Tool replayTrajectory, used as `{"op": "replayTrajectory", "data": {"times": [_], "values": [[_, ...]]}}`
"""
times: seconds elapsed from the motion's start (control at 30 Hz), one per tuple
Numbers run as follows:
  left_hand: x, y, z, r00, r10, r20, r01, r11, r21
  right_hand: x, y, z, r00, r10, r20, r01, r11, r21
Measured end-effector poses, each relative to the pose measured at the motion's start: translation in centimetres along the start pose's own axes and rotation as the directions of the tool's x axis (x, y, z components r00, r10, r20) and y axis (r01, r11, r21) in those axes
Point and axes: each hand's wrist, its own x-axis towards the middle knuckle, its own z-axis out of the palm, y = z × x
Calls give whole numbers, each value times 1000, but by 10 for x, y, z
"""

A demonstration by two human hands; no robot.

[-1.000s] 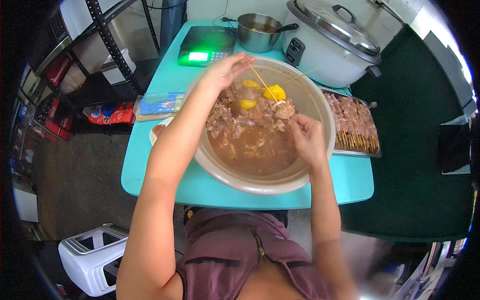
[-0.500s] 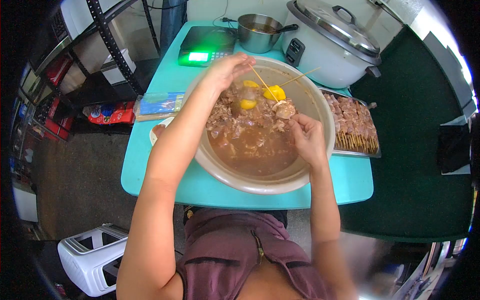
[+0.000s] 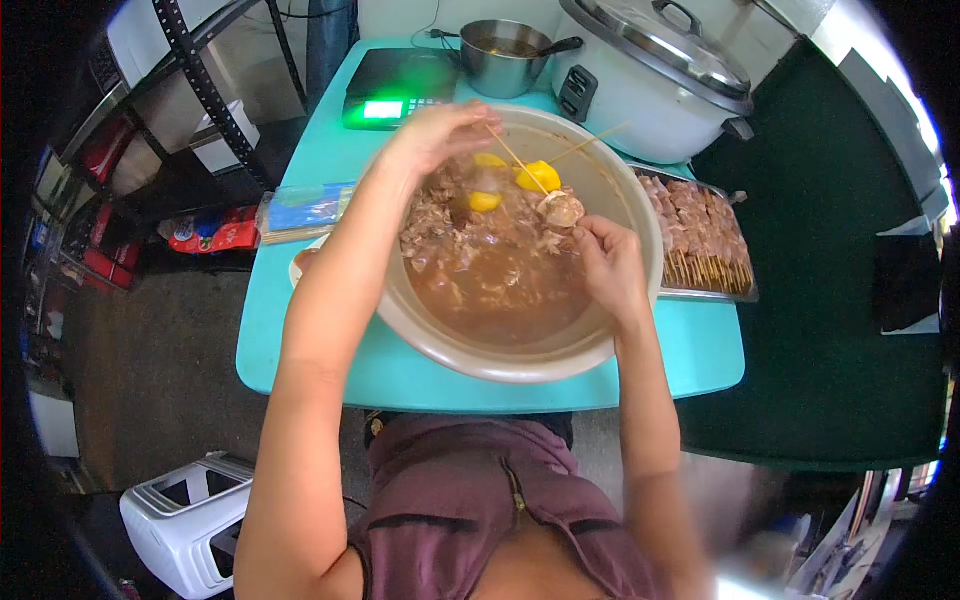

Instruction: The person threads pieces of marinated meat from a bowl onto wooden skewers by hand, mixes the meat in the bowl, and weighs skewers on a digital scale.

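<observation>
My left hand (image 3: 448, 135) is closed on the upper end of a bamboo skewer (image 3: 517, 160) over the far left of a large basin (image 3: 638, 190). The skewer slants down to the right into a piece of meat (image 3: 561, 208). My right hand (image 3: 612, 262) pinches the edge of that meat at the skewer's lower end. Below lies raw sliced meat (image 3: 430, 222) in brownish marinade (image 3: 500, 305). Yellow citrus pieces (image 3: 539, 176) rest on the meat. A second skewer (image 3: 590, 142) leans toward the basin's far right side.
A tray of meat skewers (image 3: 695, 235) is right of the basin on the turquoise table (image 3: 400, 375). Behind stand a lit scale (image 3: 395, 85), a pot (image 3: 500, 70) with a dark handle sticking out, and a rice cooker (image 3: 640, 110). Packaged skewers (image 3: 305, 212) lie at left.
The whole view has shifted slightly, so the table and basin appear a little higher and further left. Both hands keep their hold on the skewer and meat.
</observation>
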Motion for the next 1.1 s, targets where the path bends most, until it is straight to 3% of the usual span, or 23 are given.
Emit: {"op": "replayTrajectory", "data": {"times": [0.2,0.4,0.5,0.57,0.63,0.7,0.8,0.9,1.0,1.1], "values": [[4,-7,1,1000,9,-9,-9,1000,11,-1,-7,1,999,42,5,-42,999,-4],[5,-12,7,998,14,60,-16,999,47,-2,-8,8,999,-40,-18,39,999,-33],[8,-15,9,998,33,52,-33,999,3,-4,-5,9,999,36,17,-35,998,-50],[6,-15,13,999,41,36,-41,999,1,-2,2,10,998,-58,-11,56,994,-99],[-2,-10,21,999,47,16,-47,999,-6,-2,-1,11,999,-37,-21,36,999,-41],[-6,-5,28,992,-124,15,125,973,-195,-2,-4,10,1000,-17,-23,17,1000,17],[-1,-6,17,989,-109,100,133,949,-285,-2,-7,11,1000,8,-15,-8,1000,-10],[5,-11,12,1000,-14,7,16,975,-222,-3,-7,11,999,-41,-26,40,999,-5],[2,-11,16,999,46,-17,-48,991,-126,-4,-14,9,1000,29,9,-28,997,-72],[1,-11,16,998,49,-42,-53,994,-97,-4,-13,10,1000,3,6,-3,998,-56]]}}
